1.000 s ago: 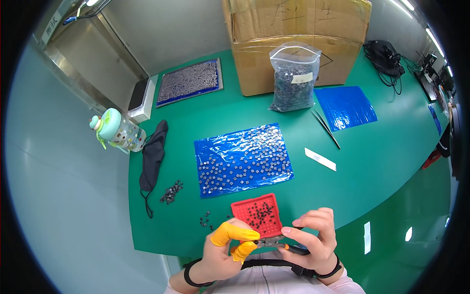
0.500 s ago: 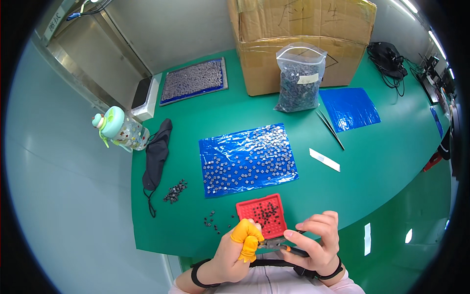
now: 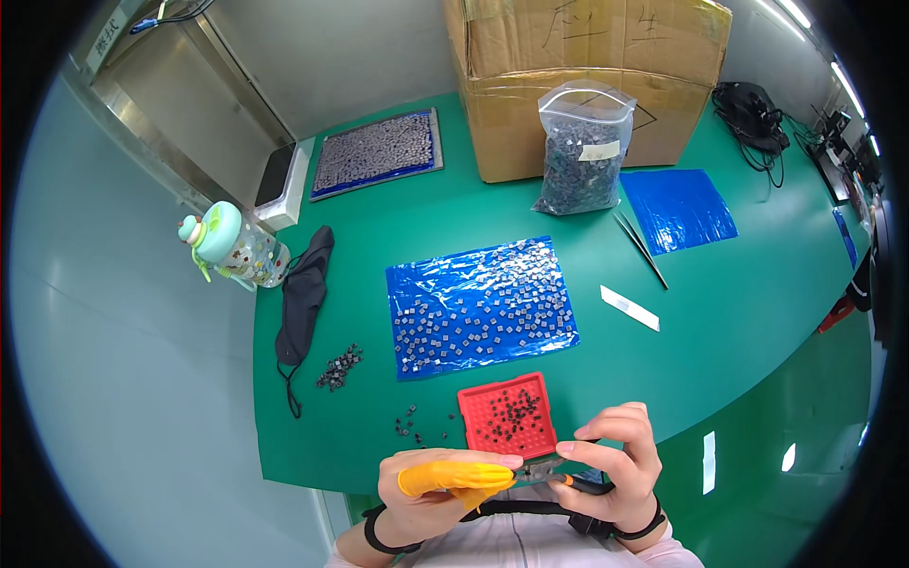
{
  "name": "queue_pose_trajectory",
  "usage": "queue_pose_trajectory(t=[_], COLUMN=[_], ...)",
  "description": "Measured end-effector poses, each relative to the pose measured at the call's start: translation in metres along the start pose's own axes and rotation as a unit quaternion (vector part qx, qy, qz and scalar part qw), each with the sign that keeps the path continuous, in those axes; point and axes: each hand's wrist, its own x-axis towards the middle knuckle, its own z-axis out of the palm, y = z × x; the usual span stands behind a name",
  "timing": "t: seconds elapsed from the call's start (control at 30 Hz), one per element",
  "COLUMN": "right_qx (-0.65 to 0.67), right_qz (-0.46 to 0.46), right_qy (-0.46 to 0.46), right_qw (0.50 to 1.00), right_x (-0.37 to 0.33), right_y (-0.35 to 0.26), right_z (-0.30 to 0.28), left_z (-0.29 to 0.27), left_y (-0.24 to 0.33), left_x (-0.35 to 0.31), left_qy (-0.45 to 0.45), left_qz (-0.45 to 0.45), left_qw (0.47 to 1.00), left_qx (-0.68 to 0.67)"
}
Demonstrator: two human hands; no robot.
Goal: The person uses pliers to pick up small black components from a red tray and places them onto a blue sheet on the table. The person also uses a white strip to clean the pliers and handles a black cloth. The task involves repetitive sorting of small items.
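Note:
My right hand [image 3: 615, 464] grips small pliers [image 3: 585, 484] with black and orange handles, thumb and fingers around them at the table's near edge. Yellow finger covers sit on my left hand [image 3: 440, 485]. Its fingers are pressed together right at the pliers' jaws; whatever they pinch is too small to make out. Just beyond both hands lies a shallow red tray [image 3: 475, 445] with several tiny black parts [image 3: 516, 409] scattered in it. More loose black pieces [image 3: 409, 425] lie on the green table left of the tray.
Behind the tray, a blue sheet [image 3: 417, 284] carries many small square metal pieces. A dark pile [image 3: 338, 367], black mask [image 3: 303, 303] and bottle [image 3: 256, 256] stand left. Tweezers [image 3: 642, 252], a white strip [image 3: 630, 309], a filled zip bag [image 3: 582, 161] and a carton [image 3: 511, 123] are beyond.
My left hand has turned, its yellow-covered fingers going from curled to stretched toward the pliers' jaws. The right hand keeps its grip on the pliers and has shifted slightly.

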Motion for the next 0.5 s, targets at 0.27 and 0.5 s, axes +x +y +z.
queue_pose_trajectory(t=[0.27,0.5], right_qx=[-0.016,-0.028], right_qz=[-0.013,-0.014], right_qy=[-0.016,-0.013], right_qw=[1.0,0.999], right_x=[0.0024,0.0029], right_y=[-0.0052,-0.0051], right_z=[-0.0019,-0.0012], left_z=[0.0026,0.0057], left_y=[-0.0046,0.0001], left_x=[-0.0066,-0.0045], left_qy=[0.049,0.063], left_qz=[-0.015,-0.082], left_qw=[0.998,0.993], left_qx=[0.028,-0.056])
